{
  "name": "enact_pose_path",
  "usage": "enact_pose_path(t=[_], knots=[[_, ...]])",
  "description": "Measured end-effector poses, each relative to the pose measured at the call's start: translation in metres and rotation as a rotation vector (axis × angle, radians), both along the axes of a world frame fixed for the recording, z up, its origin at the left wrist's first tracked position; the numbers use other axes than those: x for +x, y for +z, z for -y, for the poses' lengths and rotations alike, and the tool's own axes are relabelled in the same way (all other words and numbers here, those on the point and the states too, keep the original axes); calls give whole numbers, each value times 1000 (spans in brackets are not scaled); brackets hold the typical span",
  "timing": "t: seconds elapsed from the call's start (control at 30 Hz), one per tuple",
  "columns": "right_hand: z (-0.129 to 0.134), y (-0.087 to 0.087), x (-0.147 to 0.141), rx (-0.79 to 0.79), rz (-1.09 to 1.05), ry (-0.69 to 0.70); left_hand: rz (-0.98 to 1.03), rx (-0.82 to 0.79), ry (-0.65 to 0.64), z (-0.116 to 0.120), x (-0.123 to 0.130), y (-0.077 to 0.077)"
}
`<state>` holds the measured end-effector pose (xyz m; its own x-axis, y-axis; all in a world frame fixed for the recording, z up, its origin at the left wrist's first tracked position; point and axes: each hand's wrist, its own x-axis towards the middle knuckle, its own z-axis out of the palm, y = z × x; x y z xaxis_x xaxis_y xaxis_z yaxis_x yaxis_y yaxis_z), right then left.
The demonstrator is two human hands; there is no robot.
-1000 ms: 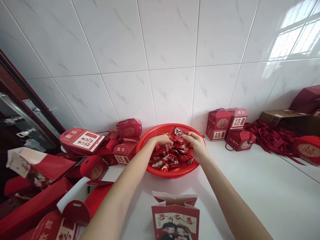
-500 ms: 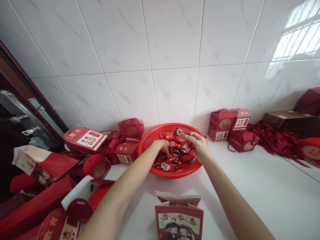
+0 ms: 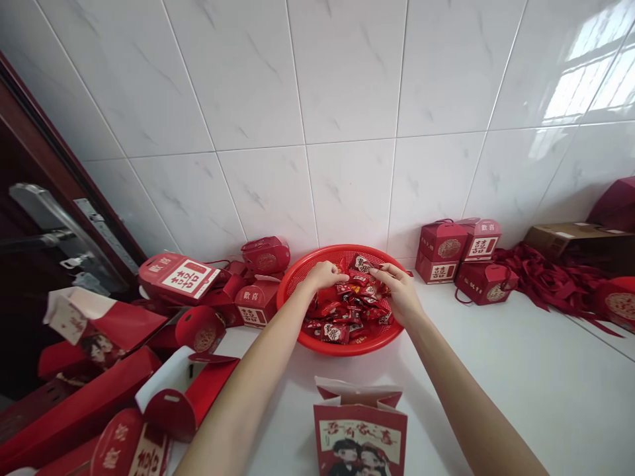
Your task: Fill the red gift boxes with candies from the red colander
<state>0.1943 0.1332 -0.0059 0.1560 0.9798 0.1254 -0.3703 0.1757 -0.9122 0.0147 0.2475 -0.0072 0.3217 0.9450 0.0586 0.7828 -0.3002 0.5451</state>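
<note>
A red plastic basket (image 3: 347,352) holds a heap of red-wrapped candies (image 3: 335,332). My right hand (image 3: 403,292) is over the basket's right side, thumb and fingers pinching a dark red wrapped candy (image 3: 364,264) with pale lettering. Over the left part of the heap is my left hand (image 3: 321,275), its fingers closed; whatever they hold is hidden. Nearer to me, a red paper gift bag (image 3: 360,430) printed with a cartoon couple stands upright, its top open.
Folded and part-folded red gift boxes (image 3: 188,274) crowd the left side beside a door handle (image 3: 54,225). Closed red boxes (image 3: 441,248) are stacked right of the basket. Further right lie dark red ribbons (image 3: 540,274) and a cardboard box (image 3: 578,238). A tiled wall (image 3: 347,185) rises behind.
My left hand has lifted out of the candies and moved up toward the back of the basket. The right hand keeps its candy at nearly the same place. The view has shifted slightly.
</note>
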Motion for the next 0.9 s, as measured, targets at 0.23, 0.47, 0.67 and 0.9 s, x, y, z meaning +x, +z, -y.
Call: enact_pose_path(t=[0.23, 0.47, 0.67, 0.9], knots=[[-2, -1, 2, 23, -19, -11, 273, 106, 20, 17, 9, 20], [4, 14, 7, 27, -34, 24, 585, 63, -244, 111, -11, 60], [25, 40, 17, 37, 28, 111, 396, -94, -491, 196, -61, 80], [73, 76, 30, 154, 354, 354, 276, -181, -502, 225, -61, 61]])
